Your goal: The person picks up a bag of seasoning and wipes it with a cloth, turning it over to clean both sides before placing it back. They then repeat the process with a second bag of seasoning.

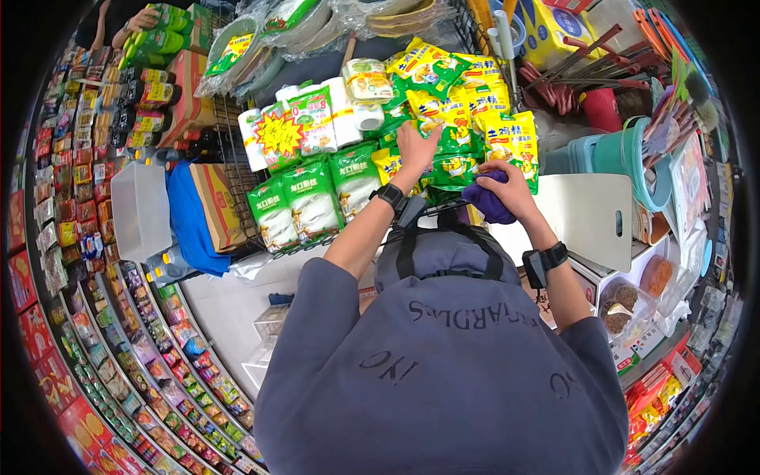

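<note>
My left hand point(419, 148) is at the pile of yellow-and-green chicken seasoning packets point(447, 107), its fingers bent over the edge of one packet. In my right hand point(509, 192) is a bunched purple cloth point(487, 204), gripped at the front right of the pile, close to another seasoning packet point(511, 142). Left of my left forearm stand green-and-white bags of glass noodles point(305, 198). Behind them lie white paper rolls point(321, 119) in packs. All of these sit on a black wire rack point(285, 252). My left fingertips are partly hidden among the packets.
Plastic-wrapped bowls point(317, 28) stand behind the goods. A cardboard box point(218, 206) and a clear plastic bin point(141, 210) are at left. Teal buckets point(625, 162) and a white panel point(590, 210) are at right. Another person's hand point(142, 20) touches green bottles at top left.
</note>
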